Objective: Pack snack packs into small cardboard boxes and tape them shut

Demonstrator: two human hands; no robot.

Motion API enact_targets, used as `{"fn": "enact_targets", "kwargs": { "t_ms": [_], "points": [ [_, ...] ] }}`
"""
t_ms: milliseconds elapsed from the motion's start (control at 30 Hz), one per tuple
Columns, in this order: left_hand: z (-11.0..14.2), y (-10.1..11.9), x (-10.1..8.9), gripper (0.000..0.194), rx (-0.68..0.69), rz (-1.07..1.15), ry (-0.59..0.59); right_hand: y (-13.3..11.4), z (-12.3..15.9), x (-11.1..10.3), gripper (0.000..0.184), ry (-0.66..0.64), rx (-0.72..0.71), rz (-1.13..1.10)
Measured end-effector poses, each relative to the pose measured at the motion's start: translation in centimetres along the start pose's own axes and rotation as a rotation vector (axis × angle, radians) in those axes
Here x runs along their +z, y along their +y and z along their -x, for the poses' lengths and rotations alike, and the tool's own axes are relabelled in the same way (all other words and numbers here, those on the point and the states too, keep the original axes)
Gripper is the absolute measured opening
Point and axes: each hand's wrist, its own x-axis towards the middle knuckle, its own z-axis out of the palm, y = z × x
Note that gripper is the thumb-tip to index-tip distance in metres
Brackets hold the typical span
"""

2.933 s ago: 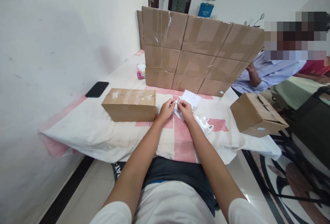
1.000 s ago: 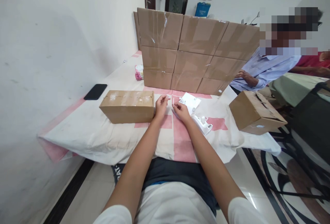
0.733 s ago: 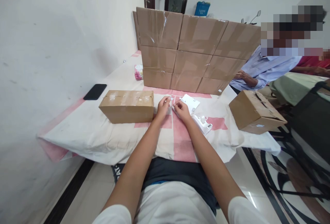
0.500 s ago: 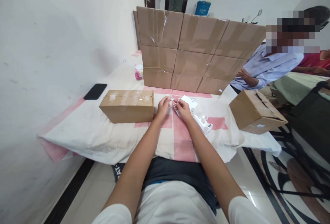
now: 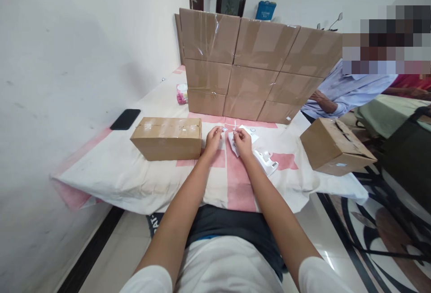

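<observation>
My left hand is closed in a pinch just right of the long cardboard box. Between its fingertips is a small pale, bluish piece, too small to name. My right hand, a short way to the right, pinches a thin white strip that points upward. Under and beside the right hand lies a white sheet of paper with small outlined marks or pieces on it. A white tape dispenser lies near my right wrist. The hands are apart.
A wall of taped cardboard boxes stands at the back. Another carton sits at the table's right edge. A black phone and a pink-white pack lie to the left. A person in a light-blue shirt sits beyond, right.
My hands were together over the paper and have since parted. The white strip now shows upright in my right fingers. That hand has shifted slightly right; the left stays near the box.
</observation>
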Motion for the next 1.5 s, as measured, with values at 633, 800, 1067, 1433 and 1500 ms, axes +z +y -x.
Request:
{"fn": "enact_targets", "kwargs": {
  "t_ms": [633,800,1067,1433,1500],
  "points": [
    [0.3,1.1,-0.2,0.026,0.206,-0.107,0.087,-0.4,0.0,-0.2,0.028,-0.022,-0.172,0.064],
    [1.2,1.8,-0.1,0.030,0.328,-0.225,0.002,-0.9,0.4,0.2,0.027,-0.100,-0.192,0.079],
    [1.5,2.0,0.3,0.020,0.359,-0.434,0.049,-1.5,0.8,0.7,0.025,-0.091,-0.124,0.052],
    [5.4,9.7,-9.4,0.010,0.954,-0.683,0.424,-4.4,1.4,4.6,0.042,-0.159,0.330,-0.290],
    [4.7,9.1,-13.3,0.014,0.777,-0.723,0.804,-4.5,1.7,6.6,0.041,-0.172,0.432,-0.363]
  ]
}}
